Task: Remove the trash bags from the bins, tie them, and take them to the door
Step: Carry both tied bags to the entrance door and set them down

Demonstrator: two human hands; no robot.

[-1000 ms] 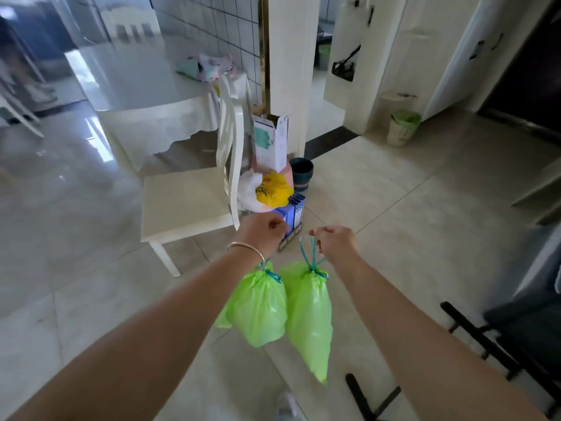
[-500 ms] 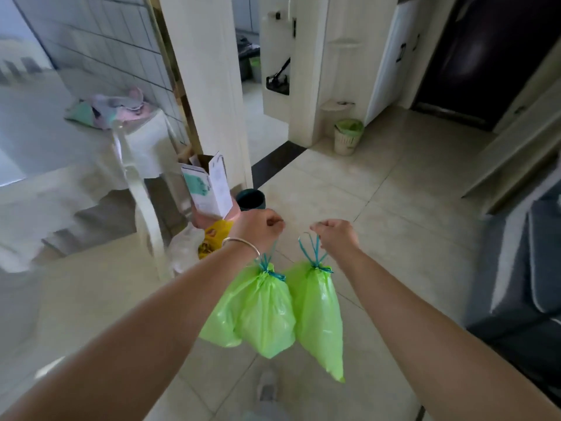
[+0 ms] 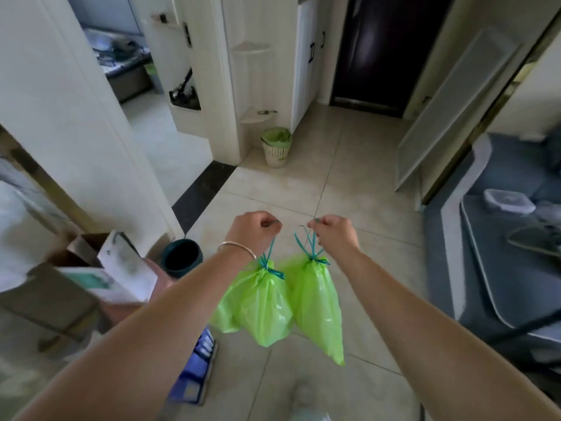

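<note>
View has swung toward the dark door (image 3: pixel 384 50); I see both hands, left hand (image 3: pixel 253 229) and right hand (image 3: pixel 332 233), gripping drawstrings of tied green bags (image 3: pixel 264 302). Thin cords may slip.

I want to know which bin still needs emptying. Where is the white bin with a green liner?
In the head view, the white bin stands on the floor ahead, against the white cabinet, left of the dark door.

Green bags (image 3: pixel 267 305): thin glossy plastic. Floor (image 3: pixel 349 183): smooth satin tile. Bracelet (image 3: pixel 236 247): shiny metal.
</note>
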